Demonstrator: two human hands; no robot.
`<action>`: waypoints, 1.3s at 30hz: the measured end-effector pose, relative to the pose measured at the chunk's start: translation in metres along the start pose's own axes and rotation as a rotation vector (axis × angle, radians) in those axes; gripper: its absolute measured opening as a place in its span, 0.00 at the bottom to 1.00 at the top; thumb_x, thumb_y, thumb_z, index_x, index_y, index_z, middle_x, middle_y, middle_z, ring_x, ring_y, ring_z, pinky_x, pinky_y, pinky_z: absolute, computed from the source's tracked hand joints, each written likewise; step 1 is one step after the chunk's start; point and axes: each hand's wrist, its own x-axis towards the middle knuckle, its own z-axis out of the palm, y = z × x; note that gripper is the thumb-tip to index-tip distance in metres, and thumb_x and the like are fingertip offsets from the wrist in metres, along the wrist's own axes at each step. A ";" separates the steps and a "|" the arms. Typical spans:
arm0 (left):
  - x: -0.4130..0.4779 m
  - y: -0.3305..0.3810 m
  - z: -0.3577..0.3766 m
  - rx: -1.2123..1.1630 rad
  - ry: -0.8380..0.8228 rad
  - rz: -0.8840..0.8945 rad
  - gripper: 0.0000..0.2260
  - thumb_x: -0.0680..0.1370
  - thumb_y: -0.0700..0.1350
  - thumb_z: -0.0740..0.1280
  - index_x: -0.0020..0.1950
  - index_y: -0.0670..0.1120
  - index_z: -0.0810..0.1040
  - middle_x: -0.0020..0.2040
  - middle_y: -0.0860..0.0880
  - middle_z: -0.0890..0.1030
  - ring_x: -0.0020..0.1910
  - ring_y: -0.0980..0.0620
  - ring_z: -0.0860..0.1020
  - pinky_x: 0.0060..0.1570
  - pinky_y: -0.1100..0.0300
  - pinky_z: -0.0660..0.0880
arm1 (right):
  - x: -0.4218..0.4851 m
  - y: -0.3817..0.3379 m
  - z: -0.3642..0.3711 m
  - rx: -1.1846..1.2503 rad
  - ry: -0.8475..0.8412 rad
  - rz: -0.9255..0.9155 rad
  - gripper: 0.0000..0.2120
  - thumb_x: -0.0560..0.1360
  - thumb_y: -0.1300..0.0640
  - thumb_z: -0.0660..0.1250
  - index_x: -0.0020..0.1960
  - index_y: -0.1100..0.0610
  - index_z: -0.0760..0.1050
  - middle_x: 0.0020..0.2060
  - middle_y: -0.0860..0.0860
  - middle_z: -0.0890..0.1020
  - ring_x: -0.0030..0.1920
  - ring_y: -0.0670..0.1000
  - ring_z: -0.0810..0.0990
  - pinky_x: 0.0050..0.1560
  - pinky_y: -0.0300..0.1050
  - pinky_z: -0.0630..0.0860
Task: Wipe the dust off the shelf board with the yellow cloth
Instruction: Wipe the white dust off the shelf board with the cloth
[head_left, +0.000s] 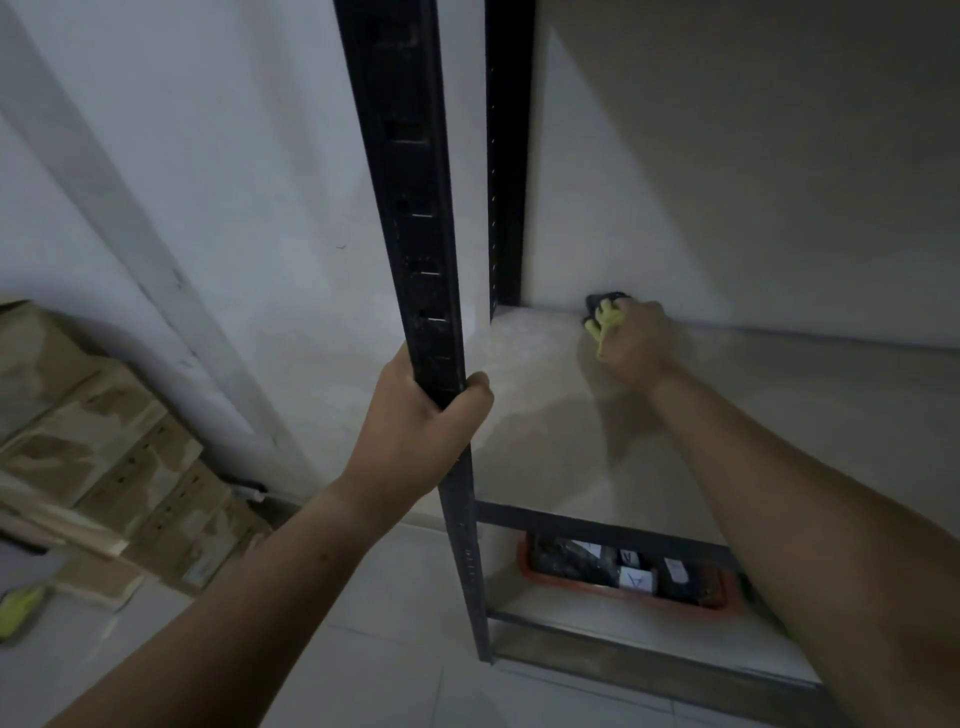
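While the left hand (415, 415) closes round the black perforated metal upright (410, 208) of the rack, thumb on the right side of the post and fingers wrapped behind it, the person has a firm support. I judge that this grip is there to steady both the body and the frame during the long reach.

Below the near front rail, on the lower level, a shallow orange plastic tray (587, 584) stands with dark packets and white labels inside. At the far left, flat brown cardboard boxes (104, 441) lie stacked on the floor beside the wall.

Further in, the pale dusty shelf board (545, 415) runs back to the white wall. The right hand (631, 343) reaches across it to the back edge, not far from the rear left corner. Its knuckles are up and its fingers are curled down on the bunched yellow cloth (602, 325). The cloth lies under the palm, pressed on the board. Only some crumpled folds show, coming out at the left of the hand between the fingers.

Just beyond the fingertips a small black object (605, 299) sits against the wall. I cannot tell what it is, nor whether the cloth touches it. It seems the back strip is being wiped now.
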 end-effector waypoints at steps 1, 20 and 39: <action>0.000 0.001 0.000 -0.009 0.002 0.006 0.13 0.75 0.42 0.67 0.41 0.35 0.66 0.33 0.40 0.67 0.32 0.43 0.70 0.31 0.60 0.70 | 0.003 -0.006 0.006 -0.014 -0.009 0.007 0.23 0.76 0.48 0.60 0.67 0.59 0.71 0.61 0.63 0.76 0.62 0.64 0.75 0.64 0.52 0.68; 0.005 -0.008 0.004 -0.013 0.017 0.094 0.13 0.71 0.50 0.65 0.37 0.46 0.61 0.30 0.43 0.63 0.28 0.50 0.65 0.30 0.50 0.64 | -0.017 -0.074 0.054 0.038 -0.203 -0.470 0.14 0.75 0.56 0.65 0.59 0.51 0.78 0.57 0.55 0.80 0.54 0.59 0.78 0.56 0.49 0.74; 0.003 -0.003 0.006 -0.089 0.018 0.069 0.13 0.70 0.50 0.65 0.36 0.46 0.63 0.29 0.46 0.62 0.29 0.55 0.64 0.30 0.56 0.62 | -0.074 -0.062 0.069 0.265 -0.136 -0.466 0.08 0.75 0.55 0.63 0.52 0.52 0.78 0.53 0.55 0.75 0.48 0.55 0.76 0.52 0.46 0.75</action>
